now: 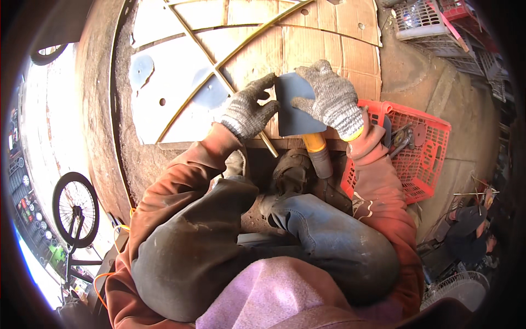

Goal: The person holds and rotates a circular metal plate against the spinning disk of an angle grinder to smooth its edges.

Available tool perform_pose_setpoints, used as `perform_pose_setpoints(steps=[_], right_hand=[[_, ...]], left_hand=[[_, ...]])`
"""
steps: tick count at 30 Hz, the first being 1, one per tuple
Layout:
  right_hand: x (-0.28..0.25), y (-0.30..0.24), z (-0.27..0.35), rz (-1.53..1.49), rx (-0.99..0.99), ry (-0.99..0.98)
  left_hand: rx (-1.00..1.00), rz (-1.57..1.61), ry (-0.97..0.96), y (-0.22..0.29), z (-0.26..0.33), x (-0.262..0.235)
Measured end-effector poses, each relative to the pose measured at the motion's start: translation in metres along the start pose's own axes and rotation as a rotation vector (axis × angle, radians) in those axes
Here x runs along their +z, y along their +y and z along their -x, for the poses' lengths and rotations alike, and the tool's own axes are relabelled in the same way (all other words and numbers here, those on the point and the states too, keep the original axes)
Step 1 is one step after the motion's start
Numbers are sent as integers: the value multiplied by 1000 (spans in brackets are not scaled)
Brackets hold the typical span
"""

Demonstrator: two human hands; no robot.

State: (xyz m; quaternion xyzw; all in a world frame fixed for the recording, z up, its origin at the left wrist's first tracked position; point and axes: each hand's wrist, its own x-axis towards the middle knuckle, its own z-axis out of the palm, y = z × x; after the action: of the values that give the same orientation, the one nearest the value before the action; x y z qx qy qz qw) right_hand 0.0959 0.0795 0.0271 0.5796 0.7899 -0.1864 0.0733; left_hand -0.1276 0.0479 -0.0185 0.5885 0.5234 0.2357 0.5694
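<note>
Looking down through the head view: a person sits crouched at the edge of a flattened cardboard sheet (329, 44) spread on rusty ground. Both hands wear grey knitted gloves. The left hand (249, 109) has its fingers curled, the fingertips bent against the left edge of a dark blue-grey plate (293, 109). The right hand (329, 98) lies over the top right part of the same plate, fingers spread apart and pressed flat on it, the thumb reaching down onto its face. The plate sits between the two hands, near the lower edge of the cardboard, its lower part covering the top of a tool with a yellow handle (315, 142) and a darker grip (322, 163) below it. Whether the right hand also grips that tool cannot be told. Thin brass-coloured rods (219, 74) lie crossed on the cardboard, one straight and one curved, the straight one running down past the left hand. Pale blue-grey patches (141, 68) show on the sunlit part of the sheet. A red plastic crate (424, 159) stands just beside the right forearm, with metal parts inside. Grey crates (422, 24) stand at upper right. A bicycle wheel (75, 208) shows at far left.
</note>
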Motion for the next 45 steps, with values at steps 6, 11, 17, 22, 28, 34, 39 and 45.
perform_pose_setpoints(steps=[6, 11, 17, 22, 28, 34, 39, 45], right_hand=[[-6, -6, -1, -50, -96, 18], [1, -1, -2, -147, -158, 24], [12, 2, -2, -209, -224, 139], [22, 6, -2, -169, -280, 221], [25, 4, -1, -113, -305, 250], [27, 4, -1, -83, -308, 260], [29, 5, -2, -72, -321, 286], [32, 8, -3, -65, -364, 334]], left_hand=[[120, -23, 31, 12, 10, -5], [228, 111, -50, 10, 0, -7], [-90, 508, -58, 9, -27, -19], [-182, 434, -98, 14, -37, -22], [-260, 521, -165, 5, -48, -23], [-303, 632, -184, -13, -55, -24], [-352, 704, -187, -12, -54, -24], [-382, 678, -228, -18, -58, -27]])
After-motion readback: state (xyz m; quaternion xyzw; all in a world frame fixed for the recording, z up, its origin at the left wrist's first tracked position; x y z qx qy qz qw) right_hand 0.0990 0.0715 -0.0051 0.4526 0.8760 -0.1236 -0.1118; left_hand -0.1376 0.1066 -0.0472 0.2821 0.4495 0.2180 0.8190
